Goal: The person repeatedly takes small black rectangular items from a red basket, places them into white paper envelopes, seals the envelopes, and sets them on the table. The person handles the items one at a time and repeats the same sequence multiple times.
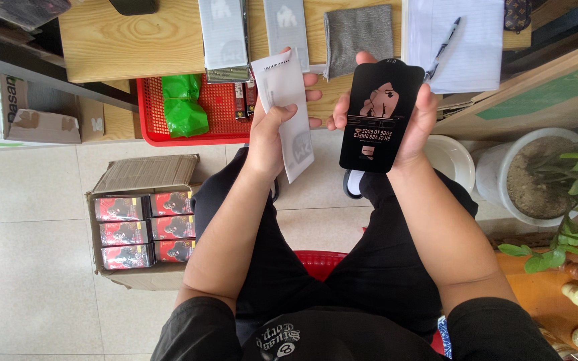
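My left hand [272,130] holds a flat white sleeve-shaped packet [287,107], thumb across its front. My right hand [415,117] grips a black rectangular card pack [379,117] with a dark picture and small print, held upright beside the white packet. Both hands hover above my lap, just in front of the wooden table's edge [135,50]. I sit on a red stool [319,262] in dark clothes.
On the table lie grey packets [224,33], a grey cloth [358,33], and lined paper with a pen [444,43]. A red basket [188,110] holds a green bag. A cardboard box [143,227] of small red-black boxes stands left. White pots [523,174] with a plant stand right.
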